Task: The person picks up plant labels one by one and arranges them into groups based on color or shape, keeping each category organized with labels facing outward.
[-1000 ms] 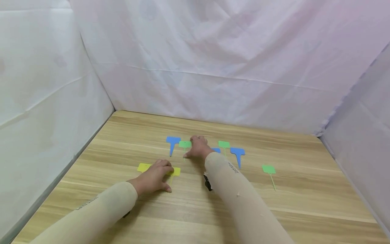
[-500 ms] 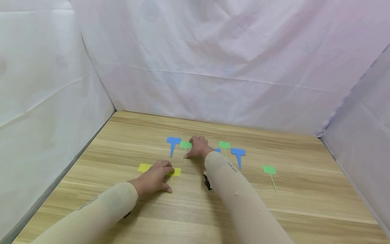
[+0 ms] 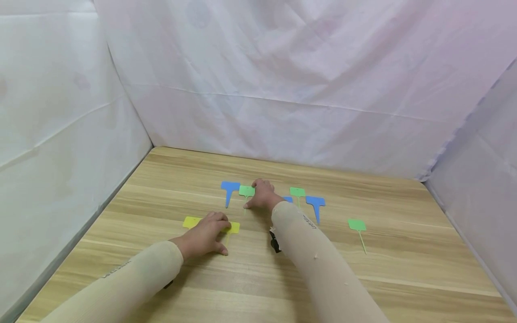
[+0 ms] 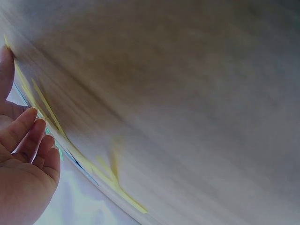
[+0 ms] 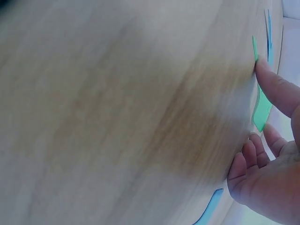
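Flat T-shaped plastic plant labels lie on the wooden table (image 3: 250,287). My left hand (image 3: 205,234) is over the yellow labels, its thumb at the stem of the right-hand yellow plant label (image 3: 233,228) and its fingers bent at the head. Another yellow label (image 3: 190,221) shows left of this hand. Farther back, my right hand (image 3: 263,196) holds a green plant label (image 3: 247,190), thumb on the stem and index finger at the head's edge. In the right wrist view, the green label (image 5: 261,110) appears between thumb and index finger. The hand partly hides it in the head view.
A blue label (image 3: 230,186) lies left of the held green one. Right of my right hand are a partly hidden blue label (image 3: 288,198), a green label (image 3: 297,192) and a blue label (image 3: 316,202). Another green label (image 3: 357,225) lies farther right. White cloth walls (image 3: 282,89) enclose the table.
The green label under my right hand has shifted very slightly away from me, with the hand barely moving. My left hand and the other labels stay in place.
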Demonstrator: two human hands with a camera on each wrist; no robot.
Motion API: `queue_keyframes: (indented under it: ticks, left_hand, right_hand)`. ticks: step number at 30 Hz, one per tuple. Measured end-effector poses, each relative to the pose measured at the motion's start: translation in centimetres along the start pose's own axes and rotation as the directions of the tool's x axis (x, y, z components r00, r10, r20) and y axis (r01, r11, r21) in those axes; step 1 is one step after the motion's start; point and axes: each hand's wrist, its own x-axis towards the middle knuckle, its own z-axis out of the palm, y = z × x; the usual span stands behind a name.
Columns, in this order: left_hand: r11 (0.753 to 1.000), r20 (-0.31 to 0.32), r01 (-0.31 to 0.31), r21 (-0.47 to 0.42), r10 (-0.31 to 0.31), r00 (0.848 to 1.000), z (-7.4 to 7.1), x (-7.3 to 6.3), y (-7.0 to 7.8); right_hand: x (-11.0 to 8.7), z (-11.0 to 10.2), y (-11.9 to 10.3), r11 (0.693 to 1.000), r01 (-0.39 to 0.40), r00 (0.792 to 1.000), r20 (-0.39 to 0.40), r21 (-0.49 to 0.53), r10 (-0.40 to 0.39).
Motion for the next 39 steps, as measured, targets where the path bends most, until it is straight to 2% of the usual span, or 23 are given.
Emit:
queue_keyframes:
  ticks: [11, 20, 29, 39]
  left_hand:
    - [1.000, -0.001, -0.009, 0.007, 0.009, 1.000, 0.04, -0.01, 0.02]
    - [1.000, -0.003, 0.001, 0.005, -0.001, 1.000, -0.02, -0.03, -0.02]
    - [1.000, 0.004, 0.029, -0.002, -0.029, 1.000, -0.12, 0.00, 0.04]
    - [1.000, 0.000, 0.015, -0.007, -0.015, 1.000, -0.21, 0.03, -0.01]
  right_hand:
    - [-0.03, 0.18, 0.15, 0.990, -0.015, 0.999, -0.040, 0.139, 0.021]
    - [0.13, 0.71, 0.33, 0.954, -0.027, 0.998, -0.039, 0.300, 0.041]
    - [0.16, 0.80, 0.37, 0.943, 0.013, 0.999, -0.046, 0.332, 0.002]
    - [0.05, 0.58, 0.35, 0.939, 0.023, 0.999, -0.039, 0.343, -0.011]
